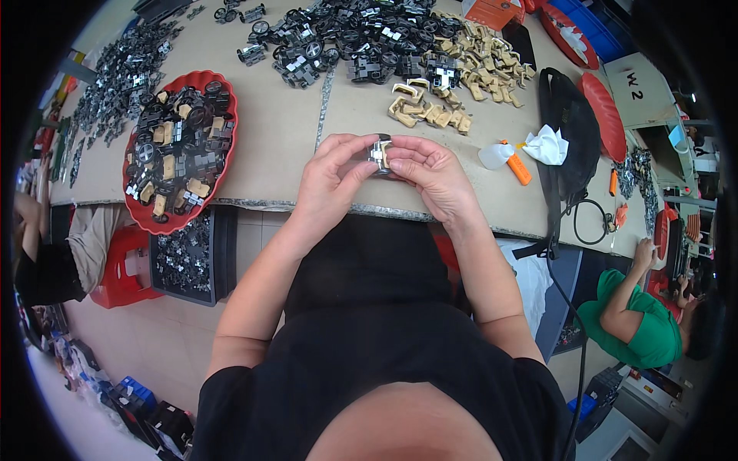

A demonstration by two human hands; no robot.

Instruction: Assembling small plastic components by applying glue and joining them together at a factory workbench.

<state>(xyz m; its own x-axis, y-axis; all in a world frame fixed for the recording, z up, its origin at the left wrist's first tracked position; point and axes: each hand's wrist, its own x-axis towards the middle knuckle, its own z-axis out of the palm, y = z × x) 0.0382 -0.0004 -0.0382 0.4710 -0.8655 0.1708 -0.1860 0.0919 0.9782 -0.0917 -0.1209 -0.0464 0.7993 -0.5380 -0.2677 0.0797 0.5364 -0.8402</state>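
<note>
In front of my chest, at the table's near edge, both hands meet on a small toy car chassis [380, 154] with silver and dark parts and a bit of tan. My left hand [332, 175] pinches it from the left between thumb and fingers. From the other side my right hand [437, 173] grips it, thumb pressed on the tan part. Fingers hide much of the piece. Beyond my hands lie a heap of black-and-grey wheeled chassis [369, 42] and a pile of tan plastic pieces [492, 65]. A red scalloped tray [228, 157] at left holds chassis with tan pieces.
Right of my hands are a white bottle [494, 156], an orange tool [520, 170], crumpled tissue [546, 146] and a black bag [567, 115] with a strap. Dark small parts [127, 73] spread at far left. Co-workers sit at left and right, one in green [642, 323].
</note>
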